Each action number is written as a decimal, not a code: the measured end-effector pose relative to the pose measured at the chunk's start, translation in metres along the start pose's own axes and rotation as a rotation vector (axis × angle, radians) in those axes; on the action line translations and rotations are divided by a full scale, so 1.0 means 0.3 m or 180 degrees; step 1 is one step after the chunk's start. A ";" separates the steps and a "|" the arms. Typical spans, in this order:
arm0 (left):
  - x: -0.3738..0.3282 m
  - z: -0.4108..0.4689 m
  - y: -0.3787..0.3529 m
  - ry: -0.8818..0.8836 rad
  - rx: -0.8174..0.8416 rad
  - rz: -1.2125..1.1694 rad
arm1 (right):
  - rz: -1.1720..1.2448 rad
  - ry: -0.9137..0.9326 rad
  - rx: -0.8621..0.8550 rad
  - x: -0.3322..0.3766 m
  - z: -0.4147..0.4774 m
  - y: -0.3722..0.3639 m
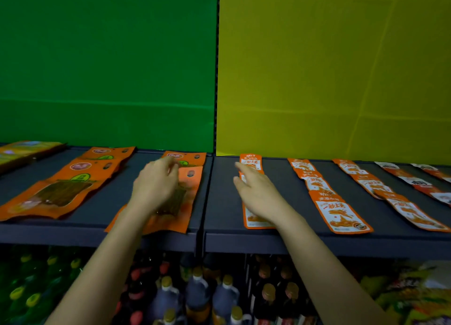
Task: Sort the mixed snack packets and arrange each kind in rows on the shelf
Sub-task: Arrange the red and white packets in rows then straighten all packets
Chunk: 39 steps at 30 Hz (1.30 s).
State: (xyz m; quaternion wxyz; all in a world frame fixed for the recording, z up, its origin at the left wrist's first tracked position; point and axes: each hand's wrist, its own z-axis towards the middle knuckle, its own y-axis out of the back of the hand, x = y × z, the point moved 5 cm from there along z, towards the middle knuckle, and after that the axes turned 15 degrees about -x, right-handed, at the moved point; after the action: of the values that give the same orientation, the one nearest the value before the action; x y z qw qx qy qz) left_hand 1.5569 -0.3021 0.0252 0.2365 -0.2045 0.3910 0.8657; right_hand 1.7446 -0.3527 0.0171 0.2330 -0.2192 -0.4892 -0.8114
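Two hands up on the shelf (224, 215), I see. Is either one holding anything?

The right hand (258, 193) isn't. Its fingers are stretched out loose, lying over the nearest row of small orange packets (256, 221), just right of the divider. The left hand (156, 185) is over the big orange packets (190, 183) just left of the divider, fingers bent down at the far end of that row. It's blurred from where I stand, so I can't tell whether it pinches a packet or only touches it.

And the rest of the snacks?

All lying flat on the dark shelf top, in rows running front to back, each packet overlapping the next. On the left section, before the green backdrop (107, 68), there's another row of big orange packets well left of the hand, and yellow-green packets (22, 151) at the far left edge. On the right section, before the yellow backdrop (334, 68), there are two more rows of small orange packets, then white-and-orange packets (415, 180) at the far right.

Anything underneath?

Green bottles (31, 298) at lower left, dark bottles (197, 293) with orange-brown caps in the middle, and a jumble of bright bags (415, 295) at lower right.
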 end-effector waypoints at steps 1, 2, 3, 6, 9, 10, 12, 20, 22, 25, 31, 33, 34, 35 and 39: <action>0.046 0.029 0.005 0.0035 0.0051 0.0076 | -0.0020 -0.0004 0.0074 0.026 0.018 -0.035; 0.091 0.058 0.006 0.0060 0.0107 0.0145 | -0.0049 -0.0030 0.0162 0.051 0.034 -0.071; 0.139 0.087 0.008 0.0083 0.0185 0.0208 | -0.0063 -0.0093 0.0247 0.079 0.053 -0.112; 0.228 0.132 -0.012 0.0202 0.0484 0.0192 | -0.0128 -0.0445 0.0362 0.108 0.097 -0.190; 0.304 0.143 -0.038 0.0366 0.0873 0.0036 | -0.0047 -0.0784 0.0332 0.130 0.123 -0.267; 0.320 0.141 -0.050 0.0400 0.0982 -0.0031 | -0.0007 -0.0846 0.0325 0.136 0.126 -0.289; 0.341 0.139 -0.069 0.0479 0.1155 -0.0216 | -0.0013 -0.0880 0.0323 0.144 0.123 -0.327; 0.339 0.147 -0.109 0.0156 0.1257 -0.0039 | -0.0650 -0.0690 0.0135 0.160 0.117 -0.376; 0.344 0.150 -0.113 0.0105 0.1182 -0.0031 | -0.0778 -0.0670 0.0136 0.162 0.115 -0.379; 0.341 0.152 -0.114 0.0001 0.1092 0.0034 | -0.0850 -0.0626 0.0115 0.156 0.121 -0.386; 0.332 0.150 -0.097 -0.0097 0.0921 0.0047 | -0.0848 -0.0595 0.0099 0.153 0.126 -0.391; 0.331 0.156 -0.076 0.0002 0.0871 -0.0183 | -0.0862 -0.0616 0.0114 0.168 0.135 -0.387; 0.327 0.164 -0.058 0.0017 0.0837 -0.0261 | -0.0876 -0.0598 0.0067 0.186 0.142 -0.380; 0.326 0.178 -0.038 -0.0006 0.0778 -0.0322 | -0.0864 -0.0550 -0.0014 0.211 0.150 -0.374; 0.372 0.278 0.085 -0.0152 0.0355 -0.0439 | -0.0591 -0.0309 -0.0131 0.366 0.171 -0.391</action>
State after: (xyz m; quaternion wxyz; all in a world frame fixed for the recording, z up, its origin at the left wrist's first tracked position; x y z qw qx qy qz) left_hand 1.4385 -0.2247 0.0308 0.3158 -0.1967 0.4179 0.8288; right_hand 1.5943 -0.2762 0.0219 0.1283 -0.2166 -0.5013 -0.8278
